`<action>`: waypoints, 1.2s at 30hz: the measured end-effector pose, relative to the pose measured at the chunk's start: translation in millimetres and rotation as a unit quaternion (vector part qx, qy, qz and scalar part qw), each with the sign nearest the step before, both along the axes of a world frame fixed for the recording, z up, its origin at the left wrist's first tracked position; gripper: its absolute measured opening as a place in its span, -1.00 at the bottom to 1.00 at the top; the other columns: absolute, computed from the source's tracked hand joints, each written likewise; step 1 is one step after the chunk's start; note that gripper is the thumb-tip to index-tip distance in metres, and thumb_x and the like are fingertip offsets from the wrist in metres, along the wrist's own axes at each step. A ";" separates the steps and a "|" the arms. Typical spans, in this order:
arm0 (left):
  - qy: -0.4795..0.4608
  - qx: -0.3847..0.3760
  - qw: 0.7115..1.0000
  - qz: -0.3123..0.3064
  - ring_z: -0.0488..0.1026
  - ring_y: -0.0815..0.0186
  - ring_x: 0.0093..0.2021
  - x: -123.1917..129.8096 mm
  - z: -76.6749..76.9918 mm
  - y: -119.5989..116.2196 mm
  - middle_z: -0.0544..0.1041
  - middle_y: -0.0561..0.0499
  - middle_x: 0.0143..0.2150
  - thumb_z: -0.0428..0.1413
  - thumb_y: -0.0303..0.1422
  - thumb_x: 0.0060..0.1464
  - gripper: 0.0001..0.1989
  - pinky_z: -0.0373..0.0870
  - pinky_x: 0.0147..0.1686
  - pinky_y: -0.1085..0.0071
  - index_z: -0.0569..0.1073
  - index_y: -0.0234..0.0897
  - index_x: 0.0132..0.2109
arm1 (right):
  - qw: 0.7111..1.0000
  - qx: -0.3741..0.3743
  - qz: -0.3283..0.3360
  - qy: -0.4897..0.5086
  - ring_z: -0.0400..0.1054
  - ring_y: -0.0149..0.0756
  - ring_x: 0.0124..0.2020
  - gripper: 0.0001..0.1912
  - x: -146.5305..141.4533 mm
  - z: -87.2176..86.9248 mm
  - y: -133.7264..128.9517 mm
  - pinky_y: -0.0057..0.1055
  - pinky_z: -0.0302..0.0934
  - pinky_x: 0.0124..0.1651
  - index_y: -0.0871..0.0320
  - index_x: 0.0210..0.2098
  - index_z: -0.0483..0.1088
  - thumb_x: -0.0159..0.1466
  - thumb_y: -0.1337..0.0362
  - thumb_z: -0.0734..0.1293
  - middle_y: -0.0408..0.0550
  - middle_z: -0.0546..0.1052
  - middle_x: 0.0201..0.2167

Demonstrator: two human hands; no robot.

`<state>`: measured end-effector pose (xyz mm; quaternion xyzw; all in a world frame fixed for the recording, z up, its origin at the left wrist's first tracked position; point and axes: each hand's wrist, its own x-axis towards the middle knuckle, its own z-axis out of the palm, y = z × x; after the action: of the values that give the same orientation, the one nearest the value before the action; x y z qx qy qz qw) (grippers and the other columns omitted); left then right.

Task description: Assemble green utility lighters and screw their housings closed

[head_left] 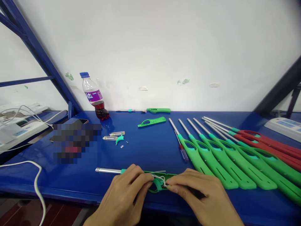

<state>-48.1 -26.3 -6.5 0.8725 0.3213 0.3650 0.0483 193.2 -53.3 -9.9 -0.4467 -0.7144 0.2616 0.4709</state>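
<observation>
Lighter (141, 174) at six o'clock looks light, stiff, its white wires fragile; we pinch the green body with left hand (128, 191) and right hand (199, 194), gripping plastic, not wires.

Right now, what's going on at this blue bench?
A person's left hand and right hand hold an opened green plastic lighter with a long metal tube, fingers at its thin white wire. A row of finished green and red lighters lies to the right, with a small screwdriver beside it.
</observation>
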 end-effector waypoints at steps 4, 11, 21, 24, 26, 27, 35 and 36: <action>-0.002 0.003 1.000 0.002 0.50 0.31 -0.31 -1.1 -1.7 -1.3 0.54 0.04 -0.25 0.05 -0.61 0.41 -0.75 0.45 -0.36 0.39 0.50 -0.20 0.04 | 1.000 0.005 0.005 0.019 0.61 -0.41 -0.34 -0.83 -1.7 3.3 -0.3 -0.60 0.46 -0.24 -0.15 -0.19 0.71 0.42 0.30 0.47 -0.32 0.72 -0.33; 0.004 -0.001 1.000 -0.002 0.51 0.31 -0.29 -1.3 -3.2 -0.7 0.55 0.05 -0.23 0.06 -0.60 0.43 -0.76 0.46 -0.32 0.38 0.50 -0.20 0.05 | 1.000 -0.014 0.028 -0.002 0.62 -0.42 -0.19 -0.80 0.7 2.7 0.5 -0.61 0.48 -0.09 -0.13 -0.16 0.66 0.49 0.30 0.40 -0.30 0.70 -0.19; 0.011 0.000 1.000 -0.011 0.49 0.29 -0.30 -1.6 -1.4 -0.2 0.56 0.03 -0.22 0.03 -0.59 0.45 -0.77 0.44 -0.35 0.38 0.50 -0.21 0.05 | 0.999 0.017 -0.024 -0.021 0.63 -0.44 -0.21 -0.82 3.2 -3.0 -2.3 -0.64 0.48 -0.08 -0.21 -0.08 0.66 0.44 0.28 0.47 -0.38 0.73 -0.19; 0.010 -0.003 1.000 -0.008 0.48 0.30 -0.31 -1.5 -1.7 -1.5 0.55 0.04 -0.23 0.02 -0.59 0.45 -0.76 0.43 -0.36 0.38 0.51 -0.21 0.04 | 0.999 -0.002 -0.032 -0.019 0.63 -0.46 -0.25 -0.79 2.8 -4.6 -1.8 -0.66 0.46 -0.11 -0.27 -0.08 0.67 0.40 0.26 0.51 -0.42 0.73 -0.22; 0.005 -0.002 1.000 -0.007 0.48 0.31 -0.31 -1.8 -1.8 -2.1 0.54 0.04 -0.24 0.03 -0.58 0.46 -0.76 0.42 -0.37 0.40 0.51 -0.21 0.04 | 0.999 -0.019 -0.028 -0.022 0.61 -0.48 -0.31 -0.78 2.9 -4.6 -1.7 -0.68 0.44 -0.19 -0.29 -0.11 0.68 0.40 0.27 0.52 -0.43 0.71 -0.29; 0.002 0.000 1.000 -0.006 0.47 0.31 -0.31 -1.9 -1.9 -2.0 0.54 0.04 -0.24 0.03 -0.58 0.46 -0.77 0.42 -0.38 0.40 0.51 -0.21 0.04 | 0.999 -0.026 -0.029 -0.023 0.60 -0.49 -0.33 -0.79 3.2 -4.5 -1.7 -0.68 0.44 -0.20 -0.29 -0.12 0.68 0.40 0.27 0.52 -0.43 0.70 -0.30; 0.001 0.039 0.999 -0.004 0.34 0.24 -0.23 0.3 -0.6 2.9 0.56 -0.02 -0.20 0.07 -0.69 0.39 -0.70 0.42 -0.23 0.33 0.55 -0.26 0.04 | 0.998 0.024 -0.015 -0.059 0.58 -0.46 -0.27 -0.83 2.2 -8.3 0.7 -0.63 0.42 -0.14 -0.15 -0.13 0.62 0.48 0.30 0.42 -0.39 0.69 -0.27; 0.005 0.038 0.999 0.007 0.37 0.20 -0.13 0.4 -0.6 3.4 0.57 -0.05 -0.13 0.08 -0.69 0.39 -0.69 0.44 -0.15 0.30 0.56 -0.24 0.04 | 0.997 0.033 -0.015 -0.064 0.58 -0.45 -0.26 -0.83 1.4 -7.8 1.3 -0.62 0.42 -0.13 -0.13 -0.14 0.61 0.48 0.32 0.42 -0.38 0.68 -0.26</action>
<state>-47.7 -22.9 -7.1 0.8732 0.3140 0.3726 0.0110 194.6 -52.0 -17.7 -0.4575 -0.7444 0.2018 0.4427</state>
